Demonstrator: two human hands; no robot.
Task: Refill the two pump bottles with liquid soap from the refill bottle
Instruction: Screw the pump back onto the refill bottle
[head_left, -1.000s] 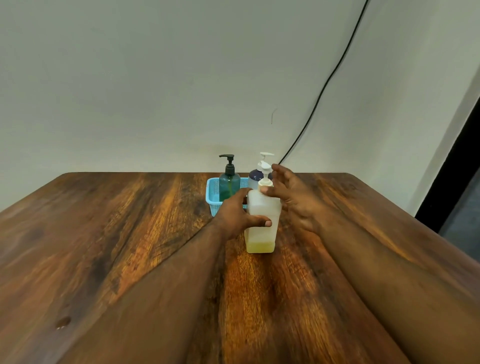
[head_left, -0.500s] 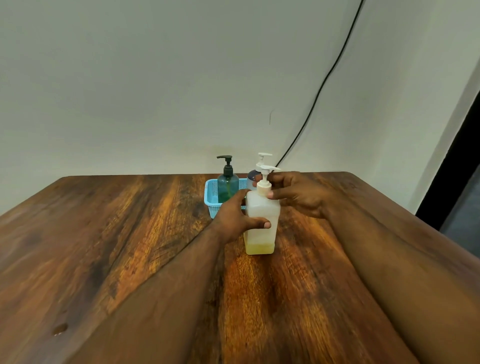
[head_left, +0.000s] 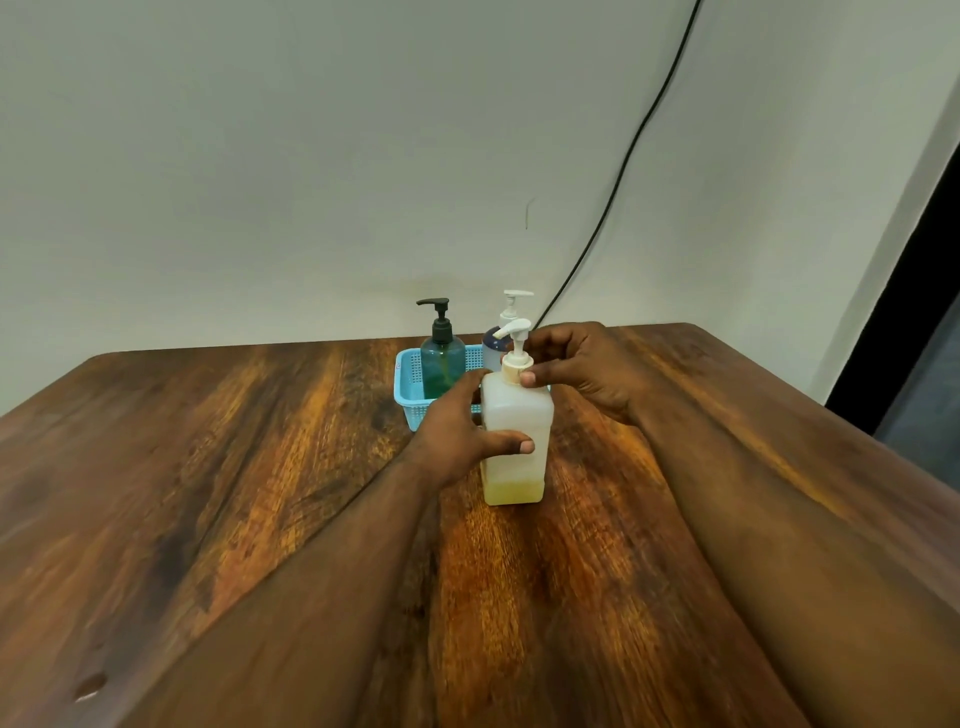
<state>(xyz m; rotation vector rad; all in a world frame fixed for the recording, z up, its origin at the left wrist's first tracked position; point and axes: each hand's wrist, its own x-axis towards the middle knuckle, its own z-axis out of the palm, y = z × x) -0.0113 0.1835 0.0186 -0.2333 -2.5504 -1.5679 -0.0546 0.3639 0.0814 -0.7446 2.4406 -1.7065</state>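
Your left hand (head_left: 457, 431) wraps white bottle (head_left: 515, 436) on bench (head_left: 260, 467), right hand (head_left: 571, 369) pinches its pump collar (head_left: 514, 371). Looks like unscrewing step. Next: keep twisting, lift pump out. Basket (head_left: 408, 395) just behind hands.

Single head-worn wide view, facing forward and down across the table (head_left: 208, 493), fairly close, far wall apparently near.

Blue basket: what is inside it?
The blue basket holds a green pump bottle and a white-pumped bottle; the square bottle and left hand cover its right part.
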